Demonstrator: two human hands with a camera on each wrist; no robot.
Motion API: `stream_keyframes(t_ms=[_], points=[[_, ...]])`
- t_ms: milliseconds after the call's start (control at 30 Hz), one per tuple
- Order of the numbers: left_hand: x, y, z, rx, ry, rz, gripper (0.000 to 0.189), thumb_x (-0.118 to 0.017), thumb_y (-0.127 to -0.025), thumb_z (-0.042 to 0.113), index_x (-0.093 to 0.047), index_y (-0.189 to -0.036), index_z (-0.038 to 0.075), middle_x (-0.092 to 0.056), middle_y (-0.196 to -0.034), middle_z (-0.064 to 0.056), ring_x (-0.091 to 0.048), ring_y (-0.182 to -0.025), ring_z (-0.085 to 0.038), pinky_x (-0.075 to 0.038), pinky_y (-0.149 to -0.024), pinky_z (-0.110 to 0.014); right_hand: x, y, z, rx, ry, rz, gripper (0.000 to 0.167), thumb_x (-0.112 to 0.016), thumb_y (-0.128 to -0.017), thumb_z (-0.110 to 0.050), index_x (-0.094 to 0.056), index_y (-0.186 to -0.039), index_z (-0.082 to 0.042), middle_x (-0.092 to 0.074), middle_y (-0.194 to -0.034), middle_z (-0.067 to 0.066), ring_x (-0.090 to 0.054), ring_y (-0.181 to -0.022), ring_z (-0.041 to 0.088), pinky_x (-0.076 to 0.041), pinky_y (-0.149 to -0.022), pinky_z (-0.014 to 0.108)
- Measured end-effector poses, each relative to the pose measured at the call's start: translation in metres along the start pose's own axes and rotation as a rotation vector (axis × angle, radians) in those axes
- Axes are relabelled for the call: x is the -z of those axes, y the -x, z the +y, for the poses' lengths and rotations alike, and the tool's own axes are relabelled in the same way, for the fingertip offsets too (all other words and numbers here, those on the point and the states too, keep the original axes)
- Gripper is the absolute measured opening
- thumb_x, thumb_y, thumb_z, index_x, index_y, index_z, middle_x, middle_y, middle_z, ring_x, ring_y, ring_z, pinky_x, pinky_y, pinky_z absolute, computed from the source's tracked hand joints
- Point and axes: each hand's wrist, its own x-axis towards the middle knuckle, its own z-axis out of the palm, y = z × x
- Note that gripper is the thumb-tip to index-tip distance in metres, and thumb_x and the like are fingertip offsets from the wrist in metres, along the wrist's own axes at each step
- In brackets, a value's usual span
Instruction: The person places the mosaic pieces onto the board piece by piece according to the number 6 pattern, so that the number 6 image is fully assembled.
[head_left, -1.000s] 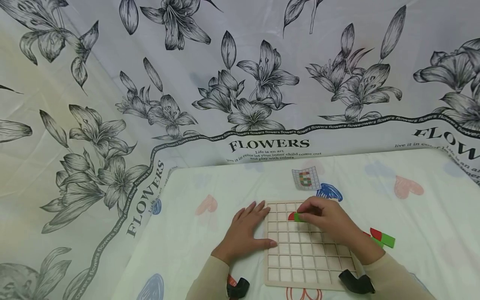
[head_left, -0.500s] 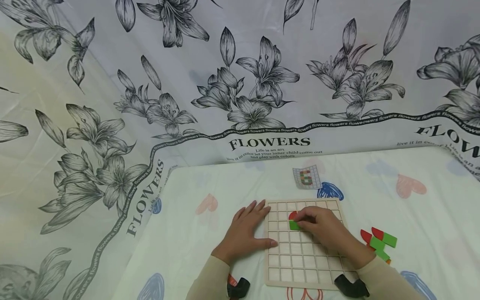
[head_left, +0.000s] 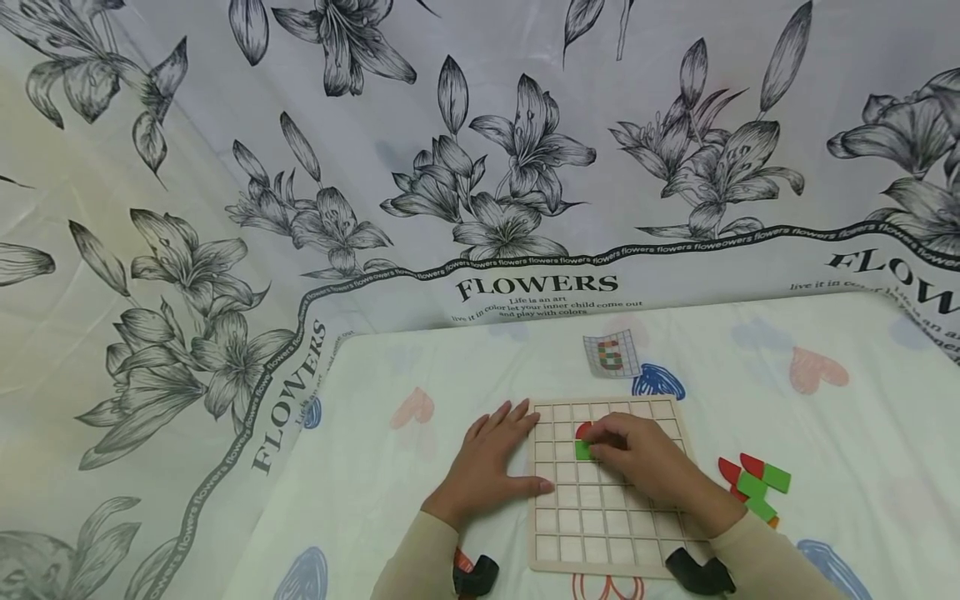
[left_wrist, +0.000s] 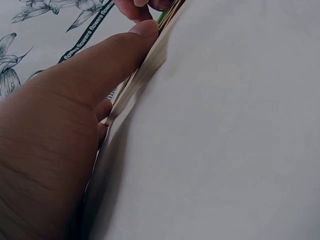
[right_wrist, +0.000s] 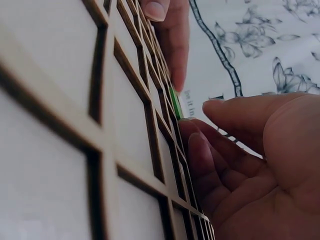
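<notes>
A wooden grid board [head_left: 570, 525] lies flat on the table, its square cells framed by thin strips. My left hand [head_left: 491, 462] rests on its left edge with fingers spread and the thumb over the rim. A wooden block, red with a rounded corner at one end and green [head_left: 583, 451] at the other, sits upright-lengthwise in the upper left cells. Fingertips of my right hand [head_left: 645, 454] touch this block from the right. In the right wrist view, the thumb [right_wrist: 215, 106] stands apart from the fingers, beside the block's green edge [right_wrist: 175, 103].
Several red and green blocks [head_left: 753, 483] lie in a loose pile right of the board, with a bit of orange showing. Behind the board is a small pattern card [head_left: 611, 356] with a coloured grid figure. A flower-printed curtain [head_left: 525, 167] hangs at the back.
The right hand has come slightly nearer; the block, held crosswise between its fingers a second ago, now lies lengthwise in the grid. The thumb-finger hold has loosened. The left hand stays put.
</notes>
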Motion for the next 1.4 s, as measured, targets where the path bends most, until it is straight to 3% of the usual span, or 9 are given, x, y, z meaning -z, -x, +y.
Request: stream_keyframes(t_ms=[200,467,700,900,1167,1400], points=[[0.000,0.000,0.000,0.001,0.002,0.002,0.103,-0.066,-0.089,0.084,-0.038,-0.172,0.030,-0.023,-0.178,0.013,-0.012,-0.165,-0.015,-0.014,-0.130,-0.056,-0.001,0.000,0.000,0.030,-0.030,-0.007,0.012,-0.075,-0.105,-0.016,-0.080,-0.116,-0.017,-0.074,-0.116,-0.008,-0.067,-0.102,0.014,-0.058,-0.091,0.033],[-0.003,0.001,-0.002,-0.001,0.009,0.005,0.103,-0.065,-0.089,0.084,-0.037,-0.172,0.031,-0.023,-0.178,0.014,-0.011,-0.165,-0.015,-0.013,-0.130,-0.056,0.003,0.001,-0.001,0.009,-0.132,-0.028,0.023,-0.071,-0.109,-0.030,-0.077,-0.124,-0.014,-0.074,-0.117,-0.003,-0.067,-0.098,0.021,-0.057,-0.087,0.031],[-0.003,0.000,-0.002,-0.006,0.012,0.008,0.102,-0.065,-0.089,0.084,-0.037,-0.172,0.032,-0.022,-0.177,0.015,-0.012,-0.164,-0.014,-0.014,-0.129,-0.058,0.014,0.002,-0.005,-0.003,-0.265,-0.044,0.035,-0.060,-0.114,-0.034,-0.070,-0.132,-0.005,-0.071,-0.116,0.010,-0.069,-0.100,0.031,-0.060,-0.085,0.035],[-0.003,0.000,-0.001,-0.001,0.013,0.007,0.102,-0.064,-0.089,0.085,-0.038,-0.172,0.033,-0.023,-0.177,0.015,-0.012,-0.164,-0.015,-0.014,-0.129,-0.058,0.024,0.004,-0.009,-0.022,-0.382,-0.071,0.048,-0.044,-0.120,-0.034,-0.059,-0.144,0.005,-0.068,-0.128,0.019,-0.071,-0.111,0.036,-0.062,-0.090,0.037],[-0.004,0.001,-0.002,0.008,0.016,0.000,0.103,-0.064,-0.088,0.086,-0.037,-0.172,0.034,-0.022,-0.177,0.016,-0.012,-0.164,-0.014,-0.013,-0.130,-0.057,0.039,0.013,-0.015,-0.015,-0.391,-0.067,0.060,-0.026,-0.122,-0.038,-0.054,-0.150,0.006,-0.065,-0.135,0.020,-0.068,-0.118,0.040,-0.061,-0.093,0.037],[-0.005,0.001,-0.003,0.016,0.010,0.004,0.104,-0.065,-0.087,0.087,-0.037,-0.172,0.034,-0.021,-0.177,0.016,-0.010,-0.164,-0.013,-0.012,-0.130,-0.055,0.058,0.023,-0.015,0.014,-0.343,-0.034,0.057,-0.023,-0.122,-0.036,-0.056,-0.149,0.002,-0.065,-0.135,0.019,-0.066,-0.121,0.042,-0.059,-0.096,0.036]])
